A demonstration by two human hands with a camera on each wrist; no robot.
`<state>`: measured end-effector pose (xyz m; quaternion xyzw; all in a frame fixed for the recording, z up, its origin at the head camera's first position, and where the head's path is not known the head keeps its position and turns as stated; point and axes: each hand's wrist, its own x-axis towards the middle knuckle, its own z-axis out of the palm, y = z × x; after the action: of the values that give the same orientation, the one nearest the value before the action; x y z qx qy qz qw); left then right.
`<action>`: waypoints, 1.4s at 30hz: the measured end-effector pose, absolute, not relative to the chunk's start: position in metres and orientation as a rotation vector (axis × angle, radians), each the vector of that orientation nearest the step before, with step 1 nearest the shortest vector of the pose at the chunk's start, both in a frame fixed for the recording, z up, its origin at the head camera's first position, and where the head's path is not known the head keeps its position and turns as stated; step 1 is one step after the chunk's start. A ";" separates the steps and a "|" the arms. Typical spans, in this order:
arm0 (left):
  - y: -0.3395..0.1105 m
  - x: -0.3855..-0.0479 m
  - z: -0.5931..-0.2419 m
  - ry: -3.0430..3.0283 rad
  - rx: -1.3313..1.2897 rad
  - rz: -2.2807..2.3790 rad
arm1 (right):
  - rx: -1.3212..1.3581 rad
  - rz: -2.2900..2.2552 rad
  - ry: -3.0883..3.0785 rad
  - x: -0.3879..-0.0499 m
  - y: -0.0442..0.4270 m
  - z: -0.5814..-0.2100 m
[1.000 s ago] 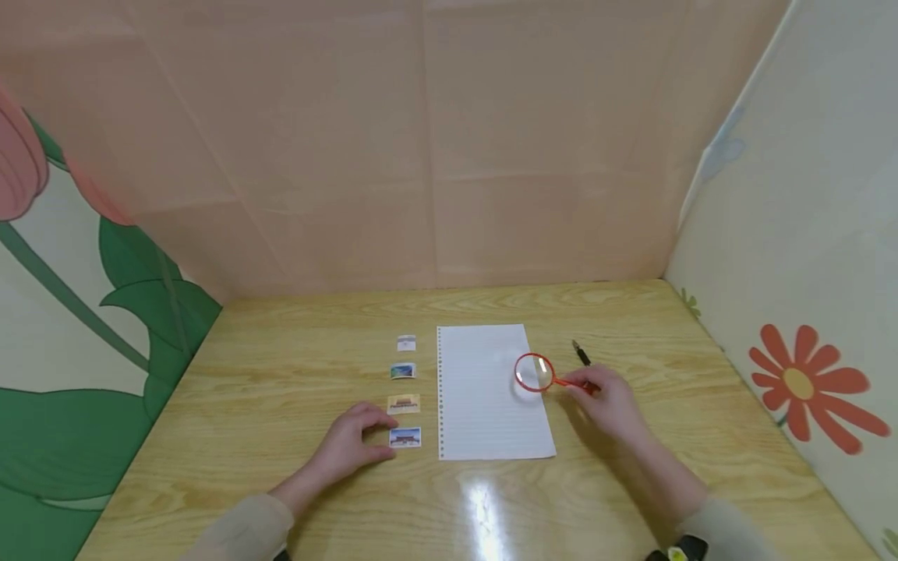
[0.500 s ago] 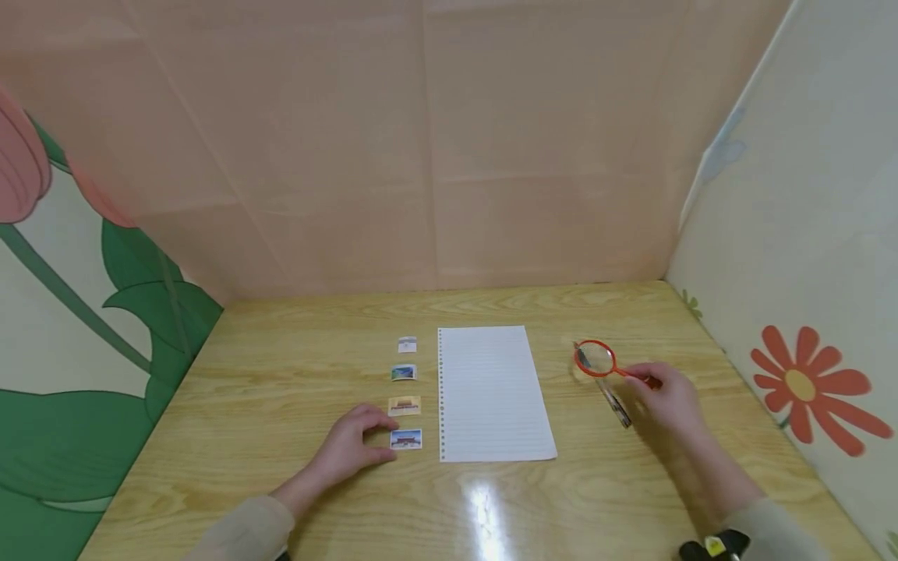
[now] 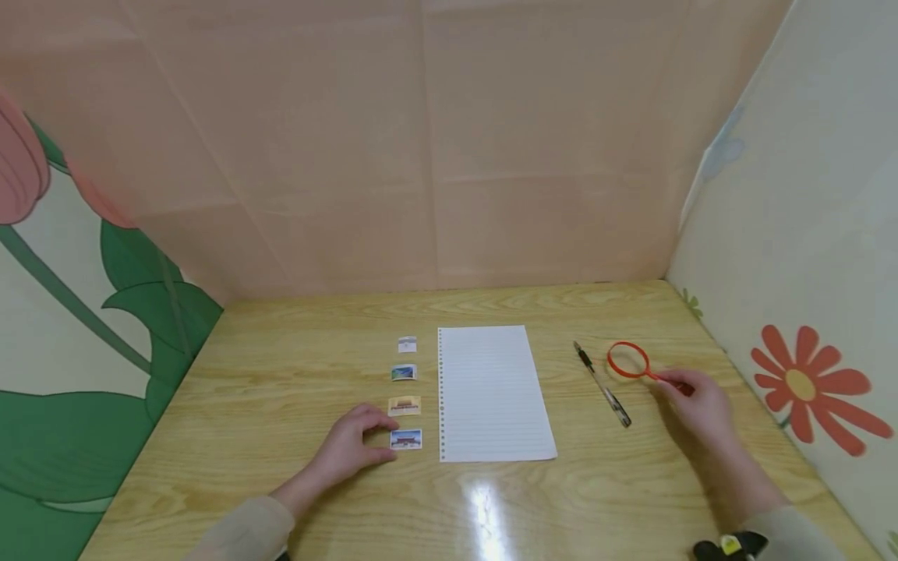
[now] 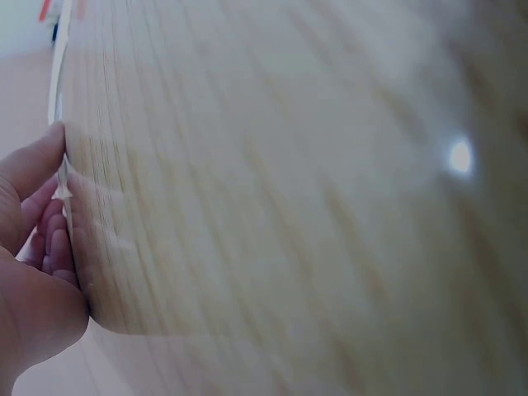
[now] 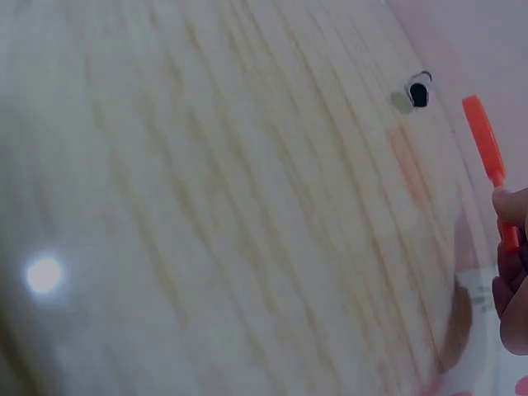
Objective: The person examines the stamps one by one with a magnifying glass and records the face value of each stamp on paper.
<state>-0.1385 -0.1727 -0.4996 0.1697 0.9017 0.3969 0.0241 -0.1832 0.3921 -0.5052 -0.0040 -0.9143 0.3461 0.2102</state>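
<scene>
My right hand [image 3: 701, 401] pinches the handle of a red magnifying glass [image 3: 627, 360], just right of the pen [image 3: 602, 384]. In the right wrist view the magnifying glass [image 5: 485, 140] appears edge-on above the table, with the hand [image 5: 513, 272] round its handle. My left hand [image 3: 348, 448] rests on the table with thumb and fingertips at the left edge of the nearest picture card [image 3: 405, 439], fingers relaxed. The left wrist view shows this hand [image 4: 37, 239] low at the table surface; the card cannot be made out there.
Three more small cards, a yellow one [image 3: 404, 405], a blue-green one [image 3: 404, 372] and a pale one [image 3: 407, 344], form a column behind the nearest card. A lined sheet [image 3: 491, 393] lies between the cards and the pen. Walls stand behind and on both sides of the table [image 3: 281, 374].
My right hand has carried the magnifying glass rightward from over the sheet's right edge, past the pen, which now shows in full. The left hand has stayed by the nearest card.
</scene>
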 end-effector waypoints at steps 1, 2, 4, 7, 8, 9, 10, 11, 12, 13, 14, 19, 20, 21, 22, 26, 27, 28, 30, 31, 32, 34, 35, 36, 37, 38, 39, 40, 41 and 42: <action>-0.173 -0.139 -0.500 2.791 0.525 1.224 | -0.016 0.951 -2.544 -0.183 0.395 -0.506; -0.173 -0.139 -0.499 2.790 0.524 1.222 | -0.023 0.932 -2.552 -0.182 0.397 -0.507; -0.173 -0.139 -0.499 2.787 0.520 1.220 | -0.048 0.919 -2.576 -0.181 0.401 -0.507; -0.173 -0.139 -0.499 2.783 0.508 1.219 | -0.059 0.892 -2.610 -0.180 0.406 -0.508; -0.172 -0.139 -0.499 2.781 0.505 1.221 | -0.061 0.880 -2.621 -0.179 0.407 -0.508; -0.172 -0.139 -0.499 2.780 0.503 1.223 | -0.060 0.881 -2.627 -0.179 0.408 -0.508; -0.172 -0.139 -0.499 2.780 0.500 1.224 | -0.060 0.875 -2.633 -0.179 0.410 -0.509; -0.172 -0.139 -0.499 2.781 0.499 1.225 | -0.061 0.870 -2.637 -0.178 0.411 -0.509; -0.172 -0.139 -0.499 2.781 0.499 1.227 | -0.066 0.865 -2.643 -0.178 0.412 -0.509; -0.172 -0.139 -0.499 2.783 0.498 1.227 | -0.071 0.862 -2.649 -0.178 0.413 -0.510; -0.172 -0.138 -0.499 2.783 0.498 1.229 | -0.077 0.858 -2.655 -0.177 0.414 -0.510; -0.172 -0.138 -0.499 2.788 0.495 1.227 | -0.101 0.830 -2.668 -0.177 0.418 -0.511; -0.172 -0.138 -0.499 2.788 0.496 1.227 | -0.104 0.825 -2.670 -0.177 0.418 -0.511; -0.172 -0.138 -0.499 2.790 0.497 1.226 | -0.108 0.820 -2.671 -0.177 0.419 -0.512; -0.172 -0.138 -0.499 2.792 0.501 1.225 | -0.114 0.819 -2.674 -0.177 0.420 -0.512; -0.173 -0.138 -0.500 2.797 0.509 1.226 | -0.129 0.818 -2.680 -0.177 0.423 -0.514; -0.173 -0.138 -0.501 2.799 0.510 1.224 | -0.131 0.816 -2.680 -0.177 0.423 -0.514; -0.173 -0.138 -0.501 2.800 0.511 1.225 | -0.130 0.812 -2.682 -0.177 0.423 -0.514; -0.173 -0.139 -0.502 2.804 0.515 1.223 | -0.126 0.800 -2.690 -0.177 0.424 -0.515; -0.174 -0.139 -0.502 2.805 0.517 1.220 | -0.125 0.796 -2.698 -0.177 0.424 -0.516; -0.174 -0.139 -0.502 2.805 0.519 1.220 | -0.125 0.792 -2.706 -0.177 0.424 -0.516; -0.174 -0.139 -0.502 2.804 0.523 1.220 | -0.124 0.783 -2.721 -0.178 0.424 -0.516; -0.174 -0.139 -0.502 2.804 0.525 1.218 | -0.122 0.780 -2.729 -0.179 0.424 -0.517; -0.174 -0.139 -0.502 2.804 0.527 1.216 | -0.124 0.777 -2.735 -0.179 0.424 -0.516; -0.174 -0.139 -0.502 2.804 0.528 1.215 | -0.121 0.782 -2.738 -0.179 0.424 -0.516; -0.174 -0.139 -0.502 2.803 0.529 1.214 | -0.121 0.790 -2.740 -0.179 0.424 -0.515; -0.174 -0.139 -0.502 2.803 0.530 1.213 | -0.121 0.796 -2.738 -0.179 0.424 -0.514; -0.174 -0.139 -0.502 2.802 0.529 1.212 | -0.118 0.803 -2.733 -0.179 0.424 -0.513; -0.174 -0.139 -0.501 2.802 0.528 1.211 | -0.120 0.813 -2.728 -0.178 0.424 -0.512; -0.174 -0.139 -0.501 2.801 0.527 1.210 | -0.120 0.823 -2.715 -0.178 0.423 -0.510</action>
<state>-0.1392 -0.1740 -0.5014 0.1701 0.9044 0.3907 0.0224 -0.1780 0.4227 -0.5100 -0.0420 -0.9453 0.2865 0.1503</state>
